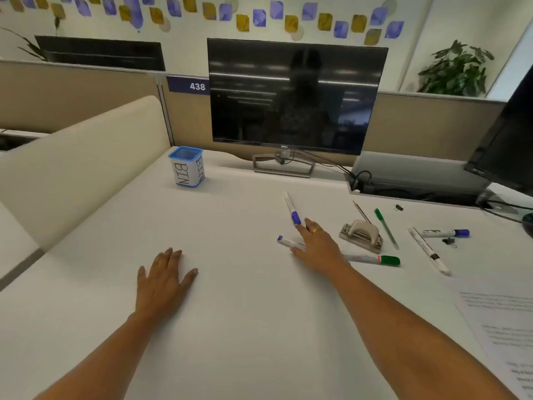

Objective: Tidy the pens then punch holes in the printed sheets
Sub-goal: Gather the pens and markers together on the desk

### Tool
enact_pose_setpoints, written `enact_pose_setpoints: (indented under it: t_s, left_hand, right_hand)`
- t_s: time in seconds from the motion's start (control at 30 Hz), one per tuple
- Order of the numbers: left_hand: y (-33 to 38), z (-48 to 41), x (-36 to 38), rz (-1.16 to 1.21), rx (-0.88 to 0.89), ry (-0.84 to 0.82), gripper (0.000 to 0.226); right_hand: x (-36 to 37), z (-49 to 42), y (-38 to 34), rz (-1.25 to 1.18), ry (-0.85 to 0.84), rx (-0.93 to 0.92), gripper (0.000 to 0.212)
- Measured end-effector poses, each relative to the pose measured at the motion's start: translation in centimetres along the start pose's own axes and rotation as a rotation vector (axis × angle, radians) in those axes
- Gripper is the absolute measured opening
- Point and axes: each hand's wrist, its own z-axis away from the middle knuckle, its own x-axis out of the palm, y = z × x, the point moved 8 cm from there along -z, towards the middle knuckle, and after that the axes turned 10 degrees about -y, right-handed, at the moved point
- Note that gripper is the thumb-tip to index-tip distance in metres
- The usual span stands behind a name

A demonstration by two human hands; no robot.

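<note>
Rests the left hand (164, 278) flat, palm down, on the white desk (245, 327), fingers straight and a little spread, holding nothing; stretches the right hand (315, 246) forward among the scattered pens, fingers straight and loosely spread, pinching nothing; touches with the thumb a blue-tipped marker (288, 242), long axis left to right, blue end pointing left, other end hidden beneath the palm; just beyond the fingertips, a blue-capped marker (290, 207), long axis running away from the person, cap at the near end, pointing back at the hand; whether a fingertip touches that cap, impossible to tell; from under the right wrist, a green-capped marker (372, 258), long axis left to right, cap pointing right; right of the hand, a grey hole punch (360, 235) on its base; behind it a pencil (362, 212), tip pointing away; beside the punch a slim green pen (386, 228), lengthwise near to far, cap at the far end; farther right, a blue-ended marker (445, 233) lying left to right, blue end to the right, and a black-banded marker (429, 251) on a diagonal; at the near right edge, printed sheets (501, 336), flat, well apart from the punch; far left, well apart from every pen, an upright blue-rimmed cup lettered BIN (187, 166).
</note>
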Motion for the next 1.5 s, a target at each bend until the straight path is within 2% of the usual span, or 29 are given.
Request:
enact_pose_setpoints:
  t_s: [0.17, 0.4, 0.47, 0.63, 0.87, 1.03, 1.2, 1.33, 1.5]
  left_hand:
    - [-3.0, -0.6, -0.7, 0.002, -0.048, 0.056, 0.061]
    - [-3.3, -0.5, -1.0, 0.018, -0.043, 0.089, 0.057]
    - [-3.4, -0.5, -1.1, 0.026, -0.044, 0.09, 0.056]
    - [-5.0, -0.1, -1.8, 0.023, -0.082, 0.102, 0.056]
    - [-8.4, 0.7, -3.0, 0.071, -0.163, 0.148, 0.053]
    - [-8.6, 1.0, -3.4, 0.165, -0.194, 0.228, 0.048]
    - [-8.8, 1.5, -4.2, 0.278, -0.195, 0.322, 0.043]
    - [-8.7, 1.6, -4.5, 0.314, -0.167, 0.347, 0.042]
    - [-8.4, 1.5, -4.5, 0.335, -0.115, 0.308, 0.05]
  right_hand:
    - [1.0, -2.3, 1.3, -0.173, -0.053, 0.044, 0.069]
    - [1.0, -5.8, -0.3, -0.217, -0.061, -0.002, 0.055]
    - [1.4, -6.6, -1.6, -0.247, -0.077, -0.009, 0.058]
    - [2.7, -7.7, -7.7, -0.271, -0.106, -0.096, 0.065]
    - [4.6, -7.2, -18.5, -0.294, -0.148, -0.263, 0.064]
    - [5.2, -6.4, -24.8, -0.333, -0.111, -0.297, 0.059]
    - [6.2, -6.1, -29.2, -0.52, -0.121, -0.22, 0.053]
    - [6.9, -6.1, -31.2, -0.706, -0.21, -0.174, 0.053]
    - [6.0, -6.4, -29.3, -1.105, -0.212, -0.171, 0.034]
